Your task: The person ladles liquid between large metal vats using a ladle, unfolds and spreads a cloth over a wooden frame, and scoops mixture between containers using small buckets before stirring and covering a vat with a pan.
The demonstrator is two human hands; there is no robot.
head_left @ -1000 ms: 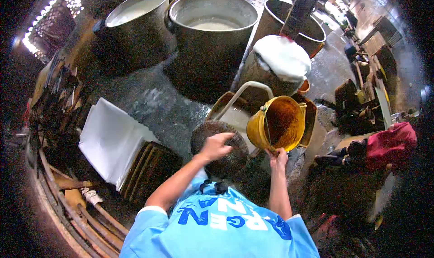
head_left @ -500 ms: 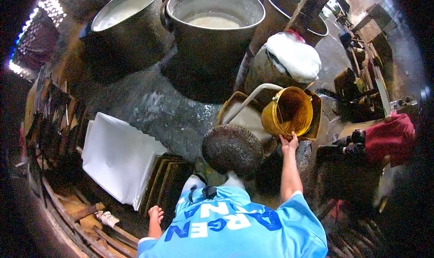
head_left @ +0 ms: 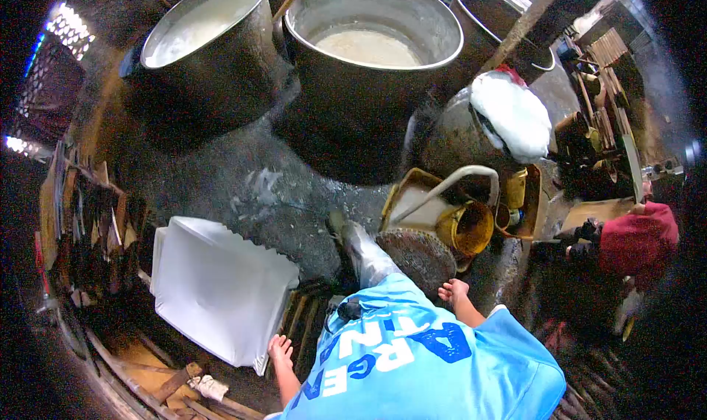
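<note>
My left hand [head_left: 280, 348] is open, its fingers apart beside the lower right edge of a stack of white sheets [head_left: 221, 291]. Near the dark round lid [head_left: 417, 262], my right hand [head_left: 454, 290] is held low with its fingers curled, and nothing shows in it. The yellow bucket [head_left: 472, 228] sits tilted just past the lid, apart from my hand. Behind it a pale curved pipe [head_left: 471, 173] arches over a shallow tray [head_left: 427, 203] with whitish liquid.
Large metal vats [head_left: 372, 89] with pale liquid stand ahead. A drum topped by a white bundle [head_left: 512, 114] is right of them. Wood and poles [head_left: 81, 221] lie at the left. A red cloth [head_left: 639, 236] is at the right, and wet floor [head_left: 250, 177] lies between.
My right hand has let go of the yellow bucket and drawn back toward my body. My left hand has moved forward to the white stack. One leg is stepping forward, and the view has shifted.
</note>
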